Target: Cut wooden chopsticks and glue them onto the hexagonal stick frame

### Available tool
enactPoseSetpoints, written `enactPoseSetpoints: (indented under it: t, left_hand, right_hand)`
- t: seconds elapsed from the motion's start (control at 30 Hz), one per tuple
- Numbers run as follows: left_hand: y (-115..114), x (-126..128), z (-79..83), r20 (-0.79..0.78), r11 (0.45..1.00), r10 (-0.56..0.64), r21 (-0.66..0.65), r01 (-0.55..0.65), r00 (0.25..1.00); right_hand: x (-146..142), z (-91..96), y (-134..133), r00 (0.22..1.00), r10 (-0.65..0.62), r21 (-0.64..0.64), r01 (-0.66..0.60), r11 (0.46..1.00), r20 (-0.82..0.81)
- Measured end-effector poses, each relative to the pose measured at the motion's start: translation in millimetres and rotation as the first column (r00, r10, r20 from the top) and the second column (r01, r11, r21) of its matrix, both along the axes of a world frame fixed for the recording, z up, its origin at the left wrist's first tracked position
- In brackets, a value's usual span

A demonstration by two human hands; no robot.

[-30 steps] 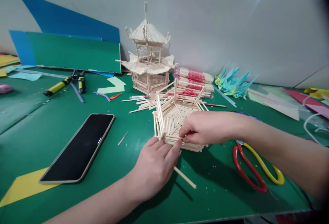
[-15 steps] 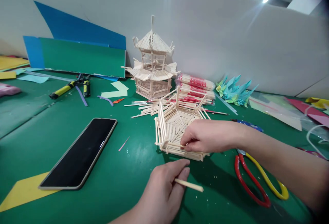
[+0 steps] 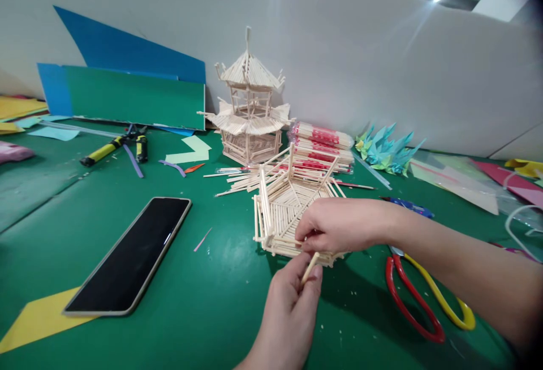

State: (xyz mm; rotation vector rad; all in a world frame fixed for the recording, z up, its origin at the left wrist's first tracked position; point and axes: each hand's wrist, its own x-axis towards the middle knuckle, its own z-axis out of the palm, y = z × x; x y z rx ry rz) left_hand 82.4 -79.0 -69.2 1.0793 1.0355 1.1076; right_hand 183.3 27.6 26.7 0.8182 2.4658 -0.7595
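A six-sided model base (image 3: 291,203) of pale wooden sticks, with a low railing and several upright posts, rests on the green table. My right hand (image 3: 335,226) reaches over it from the right. Its thumb and fingers are pinched on a stick along the near edge; the fingertips are partly hidden. Just in front of that edge, my left hand (image 3: 292,302) holds a short wooden stick (image 3: 310,269) between thumb and forefinger, tilted upward. A finished-looking pagoda of sticks (image 3: 250,115) stands upright behind the base.
Loose sticks (image 3: 237,180) and red-wrapped stick bundles (image 3: 322,141) lie behind the base. Scissors (image 3: 413,302) with red and yellow handles are on the right, a phone (image 3: 131,257) on the left. Pliers (image 3: 108,150), boards (image 3: 136,95) and a turquoise paper piece (image 3: 390,149) lie farther back.
My left hand has moved up and right to the base's near edge, and its stick has swung from pointing right to pointing upward. My right hand stays pinched at the edge.
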Motion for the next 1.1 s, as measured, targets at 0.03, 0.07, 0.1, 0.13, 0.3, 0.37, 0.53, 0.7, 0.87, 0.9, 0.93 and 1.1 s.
enactPoseSetpoints:
  t: [0.03, 0.07, 0.1, 0.13, 0.3, 0.37, 0.53, 0.7, 0.87, 0.9, 0.93, 1.1]
  left_hand:
    - [0.2, 0.8, -0.2, 0.008, 1.0, 0.015, -0.007, -0.015, 1.0]
    - [0.3, 1.4, -0.4, 0.014, 1.0, 0.027, -0.013, -0.027, 1.0]
    - [0.3, 1.7, -0.5, 0.016, 0.999, 0.035, -0.016, -0.035, 0.999]
    - [0.2, 1.9, -0.5, 0.012, 0.999, 0.039, -0.018, -0.038, 0.999]
    - [-0.5, 2.1, 1.8, 0.009, 0.999, 0.025, -0.031, -0.025, 1.0]
    - [-0.8, 2.3, 3.5, 0.028, 0.998, 0.0, -0.06, 0.001, 1.0]
    - [-1.3, 1.9, 6.7, 0.046, 0.993, -0.028, -0.112, 0.033, 0.999]
    - [-1.1, 1.4, 6.0, 0.039, 0.997, 0.017, -0.071, -0.014, 0.999]
    - [-1.1, 1.1, 6.8, 0.021, 0.998, 0.044, -0.056, -0.043, 0.999]
    - [-1.0, 0.9, 7.4, 0.024, 0.997, 0.042, -0.061, -0.04, 0.999]
    - [-0.9, 0.7, 7.8, 0.028, 0.997, 0.039, -0.062, -0.037, 0.999]
    - [-0.5, -1.2, 4.0, 0.02, 0.999, 0.011, -0.039, -0.01, 1.0]
  right_hand:
    - [-0.3, 0.0, 0.0, 1.0, 0.001, -0.002, -0.001, 1.0, 0.0]
    - [-0.5, 0.1, 0.1, 1.0, 0.002, -0.005, -0.002, 1.0, -0.001]
    - [-0.6, 0.2, 0.1, 1.0, 0.003, -0.008, -0.003, 1.0, -0.001]
    - [-0.6, 0.2, 0.2, 1.0, 0.004, -0.01, -0.004, 1.0, -0.002]
    - [0.7, -1.9, 1.3, 1.0, -0.001, -0.013, 0.001, 1.0, -0.007]
    - [1.2, -2.8, 1.4, 1.0, -0.003, -0.015, 0.003, 1.0, -0.012]
    - [1.7, -2.3, 0.6, 1.0, -0.003, -0.009, 0.003, 1.0, -0.013]
    - [0.8, 0.4, -0.9, 1.0, -0.015, -0.013, 0.015, 1.0, -0.01]
    - [-0.5, 1.2, -1.2, 1.0, -0.016, -0.004, 0.016, 1.0, 0.005]
    - [-0.6, 1.1, -1.1, 1.0, -0.012, -0.001, 0.012, 1.0, 0.001]
    - [-0.5, 1.0, -1.0, 1.0, -0.01, 0.003, 0.01, 1.0, -0.003]
    - [3.5, 4.8, -4.6, 1.0, 0.004, 0.021, -0.003, 1.0, -0.024]
